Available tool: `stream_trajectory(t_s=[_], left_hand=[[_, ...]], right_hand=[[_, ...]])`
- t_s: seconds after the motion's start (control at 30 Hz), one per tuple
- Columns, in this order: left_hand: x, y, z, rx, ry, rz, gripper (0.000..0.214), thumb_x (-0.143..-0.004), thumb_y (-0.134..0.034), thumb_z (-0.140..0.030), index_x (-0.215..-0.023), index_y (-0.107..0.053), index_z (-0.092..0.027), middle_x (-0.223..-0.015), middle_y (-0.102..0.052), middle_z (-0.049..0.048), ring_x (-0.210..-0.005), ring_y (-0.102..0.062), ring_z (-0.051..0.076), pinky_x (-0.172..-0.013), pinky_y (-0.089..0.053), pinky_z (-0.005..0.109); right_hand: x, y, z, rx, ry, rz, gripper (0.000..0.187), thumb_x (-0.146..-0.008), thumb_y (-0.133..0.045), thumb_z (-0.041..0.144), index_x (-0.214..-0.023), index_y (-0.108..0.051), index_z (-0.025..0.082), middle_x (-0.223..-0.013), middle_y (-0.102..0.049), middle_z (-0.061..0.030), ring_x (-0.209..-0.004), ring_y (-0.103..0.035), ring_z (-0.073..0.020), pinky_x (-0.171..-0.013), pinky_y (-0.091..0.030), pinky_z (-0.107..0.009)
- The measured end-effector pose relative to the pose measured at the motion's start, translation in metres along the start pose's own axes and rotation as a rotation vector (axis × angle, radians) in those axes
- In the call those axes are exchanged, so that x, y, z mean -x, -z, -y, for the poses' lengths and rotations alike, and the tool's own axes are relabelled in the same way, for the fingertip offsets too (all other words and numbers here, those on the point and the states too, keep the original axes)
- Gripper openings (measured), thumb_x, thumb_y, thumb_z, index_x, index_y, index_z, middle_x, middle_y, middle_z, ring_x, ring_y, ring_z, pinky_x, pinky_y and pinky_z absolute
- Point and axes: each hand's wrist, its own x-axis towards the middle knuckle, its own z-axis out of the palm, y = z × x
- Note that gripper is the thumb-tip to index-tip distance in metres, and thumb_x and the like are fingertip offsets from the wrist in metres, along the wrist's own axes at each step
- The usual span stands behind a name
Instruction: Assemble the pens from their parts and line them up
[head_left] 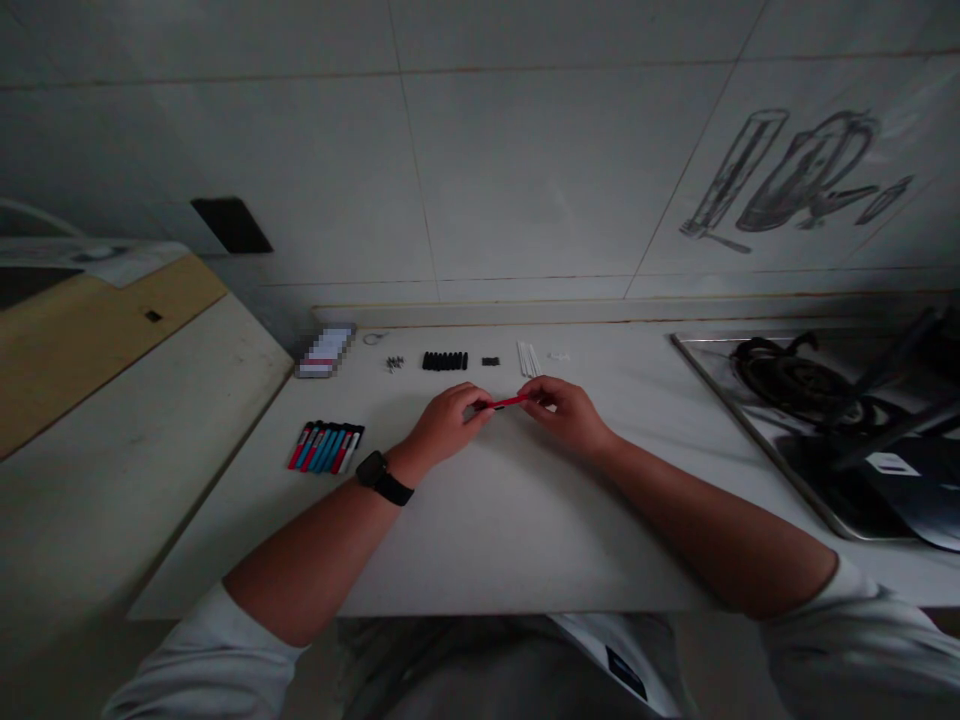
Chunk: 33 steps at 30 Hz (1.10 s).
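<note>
Pale tiled wall (525,180) rises behind our white bench (487,540). From the left we have a row of red, blue and white pens (325,448), small metal parts (394,363), then short black pieces (445,361). Our left hand (448,420) pinches one end of a slim red piece (511,401) at mid-bench; thin white rods (529,360) lie behind, and our right hand (568,413) pinches its other end. On the far right we have a steel-edged stove (802,380).

Noted steel-edged stove (720,365) at right, black device (919,500) with white label (892,464) over its near part, grey drawings (806,170) on tiled wall (525,180), dark panel (232,224) farther left.
</note>
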Motion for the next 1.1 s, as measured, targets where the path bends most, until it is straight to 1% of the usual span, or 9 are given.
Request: stream_trajectory(t_s=[0.17, 0.33, 0.43, 0.57, 0.73, 0.83, 0.93, 1.0, 1.1], left_hand=[[0.001, 0.001, -0.001, -0.036, -0.010, 0.139, 0.007, -0.094, -0.069, -0.025, -0.092, -0.071, -0.019, -0.087, -0.070, 0.0032, -0.082, -0.064, 0.017, -0.077, -0.048, 0.031], [0.003, -0.001, -0.004, -0.084, -0.147, 0.294, 0.013, -0.094, -0.072, -0.031, -0.086, -0.073, -0.020, -0.081, -0.072, 0.0021, -0.078, -0.064, 0.018, -0.079, -0.045, 0.033], [0.004, -0.004, -0.008, -0.101, -0.187, 0.348, 0.016, -0.093, -0.073, -0.033, -0.082, -0.073, -0.020, -0.078, -0.071, 0.0014, -0.077, -0.065, 0.018, -0.080, -0.044, 0.033], [0.005, -0.007, -0.014, -0.100, -0.191, 0.372, 0.016, -0.092, -0.074, -0.033, -0.082, -0.073, -0.020, -0.079, -0.072, 0.0019, -0.078, -0.066, 0.017, -0.081, -0.044, 0.033], [0.005, -0.008, -0.020, -0.084, -0.204, 0.379, 0.015, -0.092, -0.074, -0.034, -0.086, -0.074, -0.020, -0.079, -0.072, 0.0016, -0.078, -0.066, 0.017, -0.082, -0.044, 0.033], [0.004, -0.006, -0.022, -0.057, -0.174, 0.329, 0.016, -0.094, -0.071, -0.035, -0.089, -0.072, -0.020, -0.080, -0.071, 0.0015, -0.076, -0.064, 0.016, -0.080, -0.045, 0.032], [-0.001, 0.007, -0.018, -0.077, -0.068, 0.160, 0.015, -0.097, -0.066, -0.033, -0.090, -0.069, -0.020, -0.082, -0.070, 0.0018, -0.077, -0.064, 0.016, -0.076, -0.046, 0.031], [-0.005, 0.025, -0.008, -0.146, 0.048, 0.012, 0.013, -0.098, -0.064, -0.032, -0.093, -0.067, -0.021, -0.085, -0.070, 0.0020, -0.077, -0.063, 0.016, -0.075, -0.047, 0.031], [-0.009, 0.062, 0.019, -0.292, 0.247, -0.196, 0.014, -0.097, -0.064, -0.033, -0.105, -0.066, -0.021, -0.091, -0.071, 0.0034, -0.079, -0.064, 0.018, -0.076, -0.049, 0.031]], right_hand=[[0.000, 0.008, 0.000, 0.250, -0.002, 0.248, 0.013, -0.088, -0.064, 0.024, -0.096, -0.073, 0.020, -0.087, -0.072, -0.0035, -0.076, -0.063, -0.0148, -0.072, -0.047, -0.027], [0.002, 0.018, 0.016, 0.428, 0.074, 0.506, 0.014, -0.087, -0.065, 0.024, -0.098, -0.074, 0.020, -0.086, -0.071, -0.0032, -0.074, -0.060, -0.0145, -0.069, -0.041, -0.025], [0.005, 0.023, 0.028, 0.495, 0.085, 0.634, 0.013, -0.086, -0.066, 0.023, -0.096, -0.074, 0.020, -0.087, -0.071, -0.0032, -0.075, -0.060, -0.0152, -0.068, -0.039, -0.025], [0.007, 0.024, 0.036, 0.563, 0.082, 0.694, 0.010, -0.084, -0.065, 0.021, -0.091, -0.072, 0.020, -0.088, -0.071, -0.0038, -0.076, -0.060, -0.0160, -0.068, -0.038, -0.026], [0.007, 0.026, 0.036, 0.579, 0.069, 0.726, 0.010, -0.083, -0.065, 0.022, -0.090, -0.071, 0.021, -0.086, -0.071, -0.0032, -0.074, -0.059, -0.0159, -0.067, -0.037, -0.026], [0.005, 0.029, 0.033, 0.540, 0.073, 0.712, 0.014, -0.088, -0.066, 0.033, -0.093, -0.073, 0.021, -0.085, -0.071, -0.0036, -0.072, -0.059, -0.0162, -0.066, -0.037, -0.027], [0.003, 0.032, 0.027, 0.470, 0.054, 0.640, 0.023, -0.092, -0.064, 0.042, -0.097, -0.074, 0.022, -0.083, -0.071, -0.0033, -0.069, -0.058, -0.0161, -0.066, -0.038, -0.028], [0.001, 0.033, 0.022, 0.425, 0.041, 0.591, 0.027, -0.095, -0.061, 0.045, -0.098, -0.073, 0.021, -0.082, -0.070, -0.0034, -0.069, -0.058, -0.0159, -0.066, -0.040, -0.028], [-0.002, 0.033, 0.016, 0.387, 0.023, 0.533, 0.031, -0.098, -0.056, 0.046, -0.098, -0.073, 0.020, -0.083, -0.070, -0.0043, -0.071, -0.059, -0.0161, -0.067, -0.041, -0.028]])
